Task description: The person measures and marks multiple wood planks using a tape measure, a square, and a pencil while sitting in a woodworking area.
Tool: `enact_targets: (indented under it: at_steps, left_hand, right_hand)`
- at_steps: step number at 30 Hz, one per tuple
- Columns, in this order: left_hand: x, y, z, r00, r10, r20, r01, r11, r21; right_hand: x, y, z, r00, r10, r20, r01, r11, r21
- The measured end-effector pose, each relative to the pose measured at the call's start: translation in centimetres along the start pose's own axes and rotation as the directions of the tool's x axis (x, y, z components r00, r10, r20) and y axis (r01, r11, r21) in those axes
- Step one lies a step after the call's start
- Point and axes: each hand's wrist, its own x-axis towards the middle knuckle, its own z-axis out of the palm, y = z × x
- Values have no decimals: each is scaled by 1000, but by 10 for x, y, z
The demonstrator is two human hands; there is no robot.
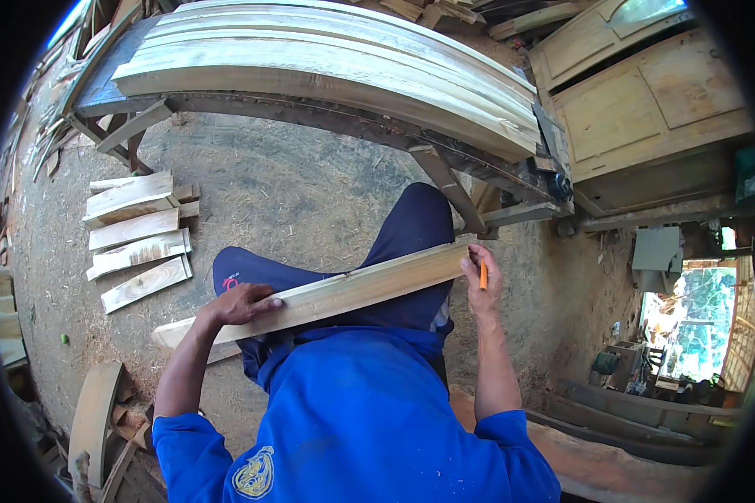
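Observation:
A long pale wooden board (361,289) lies across my lap, slanting up toward the right. My left hand (245,303) is wrapped over its left part, thumb along the upper face. At the right end of the board is my right hand (483,277), its fingers closed against that end. An orange pencil (483,275) sticks out of the right hand's grip, pointing down. The far left end of the board reaches past my left forearm.
Ahead, a low bench (310,109) carries several long planks (327,63). Short board pieces (138,230) lie in a row on the floor at left. Wooden panelled doors (646,101) stand at the far right. Offcuts (101,419) are heaped at lower left; a large slab (579,457) lies lower right.

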Motion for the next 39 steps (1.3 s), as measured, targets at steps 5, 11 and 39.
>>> enact_targets:
  at_steps: [5, 11, 39]
  left_hand:
    - [7, -9, 24, 950, 70, -304, -7, 979, 203]
    - [11, 2, 52, 857, 268, -440, -54, 896, 441]
    - [10, -19, 137, 291, 451, -844, 124, 857, 500]
  right_hand:
    - [-9, -5, 4, 998, 37, -51, -42, 993, -111]
    - [-8, -43, 15, 983, 149, -103, -171, 952, -254]
    - [-74, -30, -7, 999, 53, -10, -53, 996, 66]
